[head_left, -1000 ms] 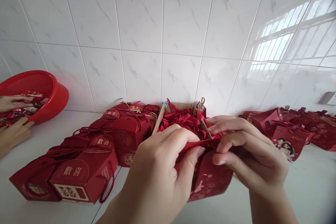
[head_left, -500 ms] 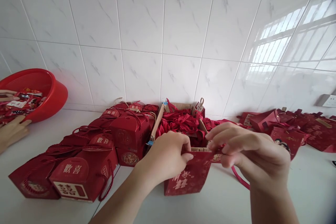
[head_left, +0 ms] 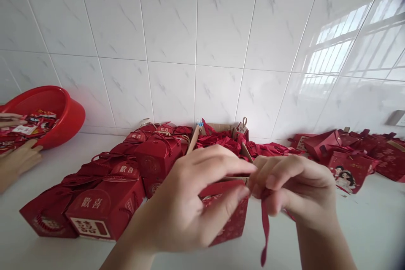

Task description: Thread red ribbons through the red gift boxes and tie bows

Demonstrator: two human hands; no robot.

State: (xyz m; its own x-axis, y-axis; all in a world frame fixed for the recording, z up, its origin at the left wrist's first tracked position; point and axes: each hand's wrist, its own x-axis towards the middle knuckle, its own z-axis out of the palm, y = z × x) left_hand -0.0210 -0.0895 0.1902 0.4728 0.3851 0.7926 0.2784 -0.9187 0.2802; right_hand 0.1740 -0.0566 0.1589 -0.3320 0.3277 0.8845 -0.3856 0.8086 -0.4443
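My right hand (head_left: 291, 185) is closed in a pinch on a narrow dark red ribbon (head_left: 265, 232), whose tail hangs down below the fingertips. My left hand (head_left: 202, 202) has thumb and index finger apart, their tips close to the right fingertips. I see nothing held in it. Behind the left hand stands a small red gift bag (head_left: 232, 223) with pale print inside its top edge partly visible; the hand covers much of it. Just beyond, a cardboard box (head_left: 218, 127) holds a heap of red ribbons (head_left: 218, 139).
Several filled red gift boxes (head_left: 104, 202) with cord handles stand in rows at left. A red basin (head_left: 74, 112) of wrapped sweets (head_left: 41, 123) is at far left, with another person's hands (head_left: 22, 158) at it. More red bags (head_left: 351, 168) lie at right, before a tiled wall (head_left: 218, 29).
My left hand has moved off the bag's top edge and opened, coming nearer the camera. A ribbon tail now hangs from my right fingers. The view has shifted slightly.
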